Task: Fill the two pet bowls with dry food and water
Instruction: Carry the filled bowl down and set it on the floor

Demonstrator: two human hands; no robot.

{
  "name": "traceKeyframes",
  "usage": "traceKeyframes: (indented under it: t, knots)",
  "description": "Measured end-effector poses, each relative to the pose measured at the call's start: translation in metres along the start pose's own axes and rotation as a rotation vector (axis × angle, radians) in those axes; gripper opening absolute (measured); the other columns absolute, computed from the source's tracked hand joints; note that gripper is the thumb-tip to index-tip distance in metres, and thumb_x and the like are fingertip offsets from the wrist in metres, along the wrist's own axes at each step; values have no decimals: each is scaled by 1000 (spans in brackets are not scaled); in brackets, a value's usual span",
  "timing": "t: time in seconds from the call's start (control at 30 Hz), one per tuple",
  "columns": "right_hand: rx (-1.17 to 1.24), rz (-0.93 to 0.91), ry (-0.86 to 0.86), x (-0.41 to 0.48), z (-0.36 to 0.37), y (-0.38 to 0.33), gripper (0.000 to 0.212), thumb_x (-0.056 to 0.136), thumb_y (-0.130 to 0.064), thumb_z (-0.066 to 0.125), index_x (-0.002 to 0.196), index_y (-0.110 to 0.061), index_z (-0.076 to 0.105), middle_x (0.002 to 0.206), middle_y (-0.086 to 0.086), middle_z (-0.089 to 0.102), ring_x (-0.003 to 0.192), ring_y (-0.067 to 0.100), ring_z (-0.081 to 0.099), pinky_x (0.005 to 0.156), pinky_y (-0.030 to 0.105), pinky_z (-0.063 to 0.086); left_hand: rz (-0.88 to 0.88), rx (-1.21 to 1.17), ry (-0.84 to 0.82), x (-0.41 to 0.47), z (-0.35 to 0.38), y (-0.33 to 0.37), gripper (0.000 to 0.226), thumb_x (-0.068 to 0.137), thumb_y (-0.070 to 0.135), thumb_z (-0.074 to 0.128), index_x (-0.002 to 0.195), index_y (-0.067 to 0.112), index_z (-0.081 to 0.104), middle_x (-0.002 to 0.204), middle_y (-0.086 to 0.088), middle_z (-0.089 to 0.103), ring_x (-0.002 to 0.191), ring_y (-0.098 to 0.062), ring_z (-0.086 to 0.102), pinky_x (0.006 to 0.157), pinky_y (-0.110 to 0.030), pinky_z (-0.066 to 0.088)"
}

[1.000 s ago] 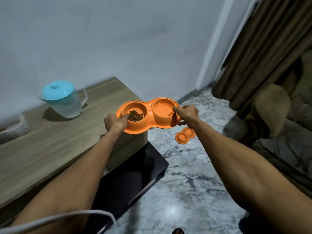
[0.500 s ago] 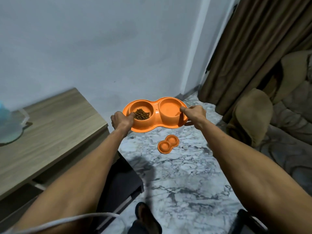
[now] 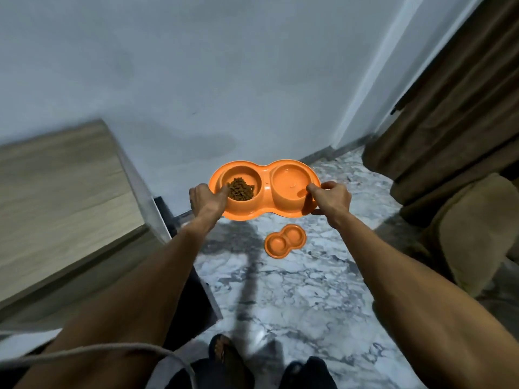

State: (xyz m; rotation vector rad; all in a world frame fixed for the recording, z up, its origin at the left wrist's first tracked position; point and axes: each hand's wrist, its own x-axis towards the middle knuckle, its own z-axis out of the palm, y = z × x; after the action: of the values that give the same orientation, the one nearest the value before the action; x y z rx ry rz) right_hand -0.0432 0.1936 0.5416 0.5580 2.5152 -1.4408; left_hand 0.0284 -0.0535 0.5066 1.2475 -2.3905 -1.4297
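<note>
Orange double bowl (image 3: 266,188), ends pinched by left fingers (image 3: 221,191) and right fingers (image 3: 312,189) (kibble (image 3: 241,190) leftward)

Smooth orange plastic double bowl (image 3: 265,189), polished marble floor (image 3: 295,290)

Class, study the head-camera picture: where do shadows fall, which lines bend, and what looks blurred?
Head view: a dark shadow crosses the marble floor below the held double bowl; the wall corner leans and bows, wide-angle distortion; the wooden cabinet top is smeared by blur, while the kibble looks sharp.
</note>
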Motion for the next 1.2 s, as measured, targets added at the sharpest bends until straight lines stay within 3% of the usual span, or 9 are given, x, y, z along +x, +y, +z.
traceKeyframes:
  t: [0.07, 0.13, 0.27, 0.43, 0.53, 0.7, 0.87, 1.0, 1.2]
  knots:
    - [-2, 0, -30, 28, 18, 9, 57, 77, -33, 76, 123, -2, 63, 102, 16, 67, 74, 27, 68, 59, 43, 63, -23, 4, 24, 18, 18, -12, 56, 74, 50, 60, 94, -1, 69, 99, -23, 67, 99, -39, 63, 75, -39, 53]
    - [-13, -12, -66, 57, 37, 20, 59, 77, -33, 75, 126, -3, 62, 103, 16, 67, 66, 22, 67, 62, 46, 63, -33, 10, 44, 37, 39, -26, 53, 79, 47, 62, 95, -4, 68, 100, -27, 66, 99, -40, 62, 81, -40, 49]
    - [-23, -21, -148, 123, 85, 55, 57, 77, -28, 74, 126, -2, 61, 81, 3, 63, 61, 18, 65, 68, 50, 62, -67, 7, 112, 74, 84, -59, 53, 76, 52, 58, 80, 0, 65, 87, -21, 67, 82, -32, 64, 70, -37, 48]
    - [-85, -60, -240, 210, 161, 125, 60, 66, -39, 73, 118, -10, 67, 71, -4, 64, 71, 28, 71, 74, 49, 61, -135, 11, 199, 124, 163, -125, 32, 89, 23, 64, 63, 6, 56, 57, -3, 49, 54, -11, 45, 50, -21, 32]
    - [-105, -67, -270, 257, 209, 177, 66, 60, -45, 72, 116, -11, 68, 70, -3, 66, 75, 29, 72, 77, 50, 60, -205, 29, 233, 160, 215, -184, 33, 88, 29, 65, 76, -1, 64, 70, -10, 57, 64, -17, 52, 53, -22, 36]
    - [-132, -104, -313, 318, 293, 276, 74, 52, -54, 68, 113, -12, 69, 76, -3, 63, 82, 35, 70, 75, 53, 59, -280, 53, 290, 209, 292, -287, 43, 81, 40, 64, 82, -2, 67, 81, -22, 69, 78, -36, 68, 73, -46, 58]
    - [-163, -48, -368, 355, 370, 366, 32, 65, -42, 75, 89, -24, 63, 78, 3, 67, 79, 35, 71, 75, 52, 60, -368, 48, 309, 254, 352, -389, 42, 78, 43, 66, 75, 1, 62, 88, -25, 68, 91, -42, 66, 78, -50, 58]
    - [-207, -33, -395, 375, 417, 423, 24, 68, -38, 75, 74, -25, 56, 73, -1, 62, 82, 37, 70, 78, 52, 59, -466, 14, 311, 274, 389, -452, 35, 84, 35, 70, 69, 6, 56, 83, -19, 67, 90, -37, 67, 76, -46, 59]
    - [-241, -58, -431, 381, 445, 445, 49, 71, -39, 73, 104, -3, 68, 83, 11, 66, 86, 36, 70, 82, 51, 58, -494, 10, 330, 290, 400, -481, 36, 85, 33, 70, 65, 8, 53, 81, -21, 65, 88, -39, 67, 74, -48, 57]
